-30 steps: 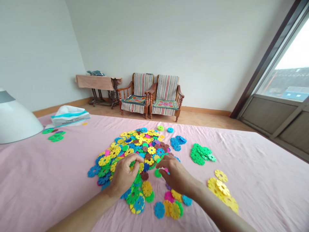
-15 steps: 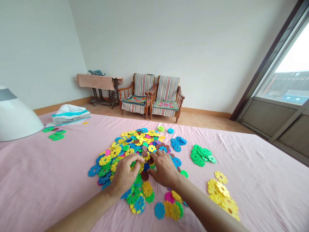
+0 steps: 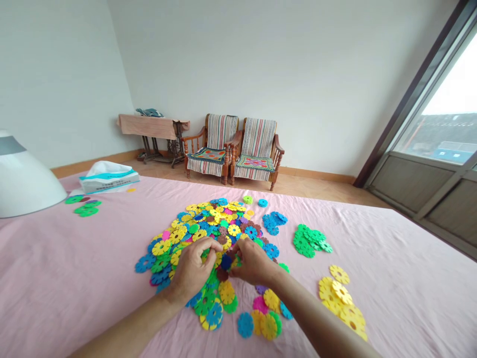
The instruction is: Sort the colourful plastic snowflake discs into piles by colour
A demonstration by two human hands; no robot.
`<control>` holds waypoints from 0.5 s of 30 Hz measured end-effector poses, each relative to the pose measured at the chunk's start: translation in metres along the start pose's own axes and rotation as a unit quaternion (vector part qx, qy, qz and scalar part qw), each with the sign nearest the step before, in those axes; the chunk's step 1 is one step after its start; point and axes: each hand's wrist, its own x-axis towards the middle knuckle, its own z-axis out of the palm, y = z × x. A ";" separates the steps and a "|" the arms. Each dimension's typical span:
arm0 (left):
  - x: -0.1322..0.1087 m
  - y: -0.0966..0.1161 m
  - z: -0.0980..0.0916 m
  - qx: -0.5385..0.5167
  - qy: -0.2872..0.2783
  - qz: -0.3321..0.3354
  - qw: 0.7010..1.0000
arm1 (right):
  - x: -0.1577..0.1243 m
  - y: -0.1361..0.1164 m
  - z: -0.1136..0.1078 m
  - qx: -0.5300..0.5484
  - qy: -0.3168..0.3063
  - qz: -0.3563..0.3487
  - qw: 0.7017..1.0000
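A big mixed pile of flat plastic snowflake discs in yellow, blue, green, pink and brown lies on the pink sheet. My left hand rests on the pile's near side, its fingers curled in a pinch on discs I cannot make out clearly. My right hand is just beside it, its fingertips pinched together over a dark blue disc in the pile. The two hands nearly touch at the fingertips.
Sorted heaps lie to the right: blue discs, green discs, yellow discs. A few green discs and a white bag lie far left by a white dome. Two wooden chairs stand beyond.
My right hand dropped a green disc by the pile's right side, reached into the pile's middle, then drew back toward my left hand. The left hand stayed put.
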 end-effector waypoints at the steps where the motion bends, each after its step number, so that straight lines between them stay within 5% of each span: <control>1: 0.000 0.000 0.000 0.000 -0.001 0.000 1.000 | -0.002 0.001 -0.001 0.006 -0.001 -0.005 1.000; 11: 0.000 0.001 0.000 0.011 -0.002 -0.008 1.000 | -0.026 0.006 -0.020 0.059 0.039 0.013 0.997; 15: 0.000 0.000 0.000 0.009 0.000 -0.008 1.000 | -0.036 0.036 -0.039 0.094 0.092 0.037 0.991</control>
